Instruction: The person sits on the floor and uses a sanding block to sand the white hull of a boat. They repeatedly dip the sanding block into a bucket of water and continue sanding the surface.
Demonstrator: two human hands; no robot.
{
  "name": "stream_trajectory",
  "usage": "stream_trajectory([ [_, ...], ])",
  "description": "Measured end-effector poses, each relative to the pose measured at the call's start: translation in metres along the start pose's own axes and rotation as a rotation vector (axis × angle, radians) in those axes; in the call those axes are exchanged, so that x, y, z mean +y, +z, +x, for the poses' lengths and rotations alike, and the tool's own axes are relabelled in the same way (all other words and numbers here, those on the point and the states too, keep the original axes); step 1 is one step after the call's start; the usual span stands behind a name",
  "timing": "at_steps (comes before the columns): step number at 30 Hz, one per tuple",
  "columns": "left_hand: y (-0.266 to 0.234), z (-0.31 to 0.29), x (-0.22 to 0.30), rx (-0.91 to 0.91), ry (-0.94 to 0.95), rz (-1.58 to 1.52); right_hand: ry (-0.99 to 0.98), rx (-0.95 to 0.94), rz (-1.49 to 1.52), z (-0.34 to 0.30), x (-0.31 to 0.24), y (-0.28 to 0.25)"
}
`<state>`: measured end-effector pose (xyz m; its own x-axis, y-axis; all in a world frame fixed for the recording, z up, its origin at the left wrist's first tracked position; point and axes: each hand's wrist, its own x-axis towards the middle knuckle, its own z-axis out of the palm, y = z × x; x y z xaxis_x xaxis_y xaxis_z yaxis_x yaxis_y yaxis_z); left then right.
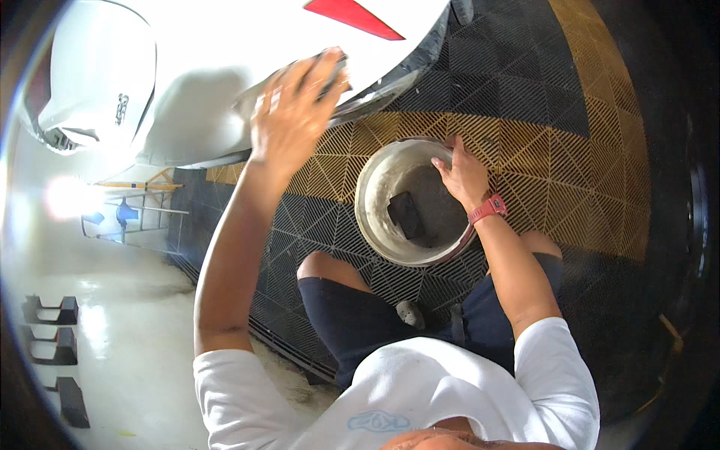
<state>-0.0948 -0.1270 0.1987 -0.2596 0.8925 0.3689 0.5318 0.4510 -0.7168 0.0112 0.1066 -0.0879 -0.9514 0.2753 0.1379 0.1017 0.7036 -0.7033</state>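
My left hand (289,120) is pressed on the lower corner of a white car's bodywork (206,97), its fingers somewhat blurred. Under those fingers shows part of a dark pad (341,79), mostly covered by the hand. With the thumb inside and the fingers over the far right edge, my right hand (466,176) grips the rim of a whitish round bucket (366,202). Inside the bucket a black block (406,214), perhaps a sponge, lies in greyish, murky contents. The bucket stands on the floor between the car and my knees.
Black and tan grated tiles (540,180) cover the floor. A red reflector strip (360,18) crosses the white bodywork. A metal stand (139,214) and a bright lamp (75,197) stand to the left. Dark brackets (67,345) show at lower left.
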Motion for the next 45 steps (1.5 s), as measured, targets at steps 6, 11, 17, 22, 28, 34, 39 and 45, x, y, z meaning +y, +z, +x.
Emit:
stream_trajectory([
  [6,0.004,0.062,0.028,0.018,0.046,-0.009,0.106,-0.124,-0.026,0.008,-0.011,-0.012],
  [11,-0.024,0.050,0.107,0.045,-0.285,-0.578,0.141,-0.014,0.113,0.006,0.013,-0.012],
  [17,0.091,-0.087,0.267,-1.086,-0.495,-1.347,0.030,0.259,0.422,0.001,0.004,-0.027],
  [22,0.231,-0.156,0.422,-1.220,-0.308,-1.002,0.153,0.035,0.643,-0.024,0.003,-0.059],
  [28,0.177,-0.087,0.373,-1.620,-0.043,-1.058,0.133,-0.005,0.620,-0.024,0.016,-0.066],
  [34,-0.005,-0.040,0.157,-0.892,-0.326,-1.057,0.094,-0.004,0.444,-0.010,0.007,-0.051],
  [39,-0.070,-0.020,0.044,-0.086,-0.353,-0.384,-0.147,0.111,0.172,-0.003,0.017,-0.021],
  [45,-0.025,0.022,-0.017,0.080,0.007,-0.124,-0.176,0.058,0.133,0.000,0.024,-0.015],
])
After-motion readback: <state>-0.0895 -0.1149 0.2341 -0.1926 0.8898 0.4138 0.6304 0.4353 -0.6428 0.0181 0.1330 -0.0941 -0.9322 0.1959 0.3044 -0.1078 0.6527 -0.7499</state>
